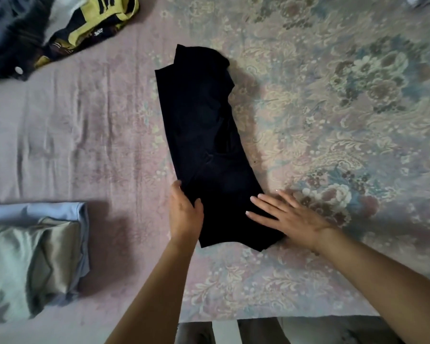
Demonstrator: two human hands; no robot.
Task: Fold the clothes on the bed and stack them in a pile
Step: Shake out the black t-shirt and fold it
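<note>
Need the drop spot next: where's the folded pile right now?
In the head view, the folded pile sits at the lower left of the bed, left of the left hand and the black garment.

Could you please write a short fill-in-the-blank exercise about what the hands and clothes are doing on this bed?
1. The left hand grips the near edge of the ____ garment.
2. The right hand lies ____ on that garment, fingers straight.
3. In the folded pile, a pale green piece sits on a light ____ one.
4. The unfolded heap includes a ____ and black piece.

Missing words: black; flat; blue; yellow
</note>
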